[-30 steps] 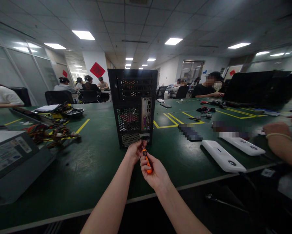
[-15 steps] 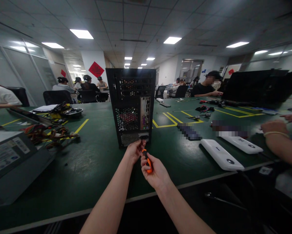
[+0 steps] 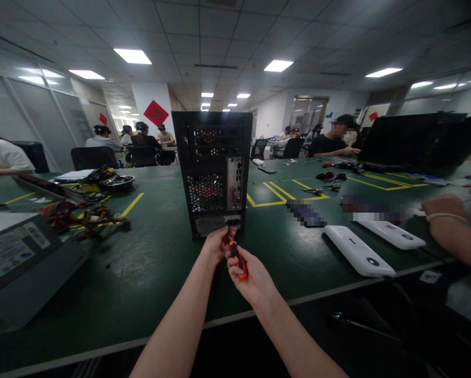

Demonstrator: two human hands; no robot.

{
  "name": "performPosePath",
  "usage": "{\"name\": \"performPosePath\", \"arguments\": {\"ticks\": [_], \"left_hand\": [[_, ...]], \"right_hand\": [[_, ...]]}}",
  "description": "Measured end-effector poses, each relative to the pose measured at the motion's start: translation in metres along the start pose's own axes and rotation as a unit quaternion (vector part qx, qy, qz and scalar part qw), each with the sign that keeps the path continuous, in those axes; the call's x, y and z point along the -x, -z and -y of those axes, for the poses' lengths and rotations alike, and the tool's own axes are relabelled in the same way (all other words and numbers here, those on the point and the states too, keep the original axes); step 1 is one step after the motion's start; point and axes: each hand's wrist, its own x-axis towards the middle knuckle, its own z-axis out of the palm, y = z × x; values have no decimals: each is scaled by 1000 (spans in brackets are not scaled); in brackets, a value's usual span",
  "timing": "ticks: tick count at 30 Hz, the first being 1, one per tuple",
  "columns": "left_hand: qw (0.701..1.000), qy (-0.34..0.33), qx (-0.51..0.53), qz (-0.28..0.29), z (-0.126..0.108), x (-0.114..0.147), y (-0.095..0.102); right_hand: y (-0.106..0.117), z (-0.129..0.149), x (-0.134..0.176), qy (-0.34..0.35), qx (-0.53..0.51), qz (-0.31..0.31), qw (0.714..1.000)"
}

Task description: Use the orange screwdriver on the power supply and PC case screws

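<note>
While the right hand [image 3: 253, 277] grasps the screwdriver [image 3: 239, 257], the left hand [image 3: 217, 244] curls near its tip, hold unclear; just beyond stands the computer case [image 3: 215, 164]. Apparent screw-turning calls for steady alignment.

The case [image 3: 215, 168] stands upright mid-surface [image 3: 141, 294], with the screwdriver [image 3: 241, 262] just before its lower right part, in the right fingers [image 3: 232, 269]; the left fingers [image 3: 223, 235] are at the screwdriver's front end, near the socket [image 3: 233, 222]. Left of the case, nearest the edge, lies a box [image 3: 11, 257]; behind it, loose cables [image 3: 84, 212]; farther back, a bowl [image 3: 119, 182]. To the right lie a phone [image 3: 307, 215], then two devices [image 3: 357, 252], one behind the other; a co-worker's hand [image 3: 445, 206] is beyond them at the right.
</note>
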Motion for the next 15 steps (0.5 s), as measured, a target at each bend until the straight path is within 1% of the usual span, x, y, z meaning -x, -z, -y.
{"name": "performPosePath", "arguments": {"ticks": [2,3,4,6,8,10,11,13,15], "left_hand": [[1000,-15,0,6,1,-1,0],[1000,-27,5,10,1,-1,1],[999,-35,11,10,2,-3,1],[999,-46,20,12,3,-5,2],[999,-47,21,13,4,-6,3],[999,-44,23,12,4,-6,3],[999,-43,24,12,3,-6,3],[999,-40,27,13,3,-5,3],[999,-34,28,10,2,-3,2]], "right_hand": [[3,-2,2,61,59,-7,996],[5,-4,3,111,105,-16,988],[9,-6,3,171,156,-26,973],[17,-9,4,289,239,-41,926],[24,-11,4,354,287,-38,889],[26,-12,4,375,309,-27,874],[25,-13,4,375,308,-25,874],[20,-13,4,359,284,-29,889],[14,-14,5,326,245,-43,912]]}}
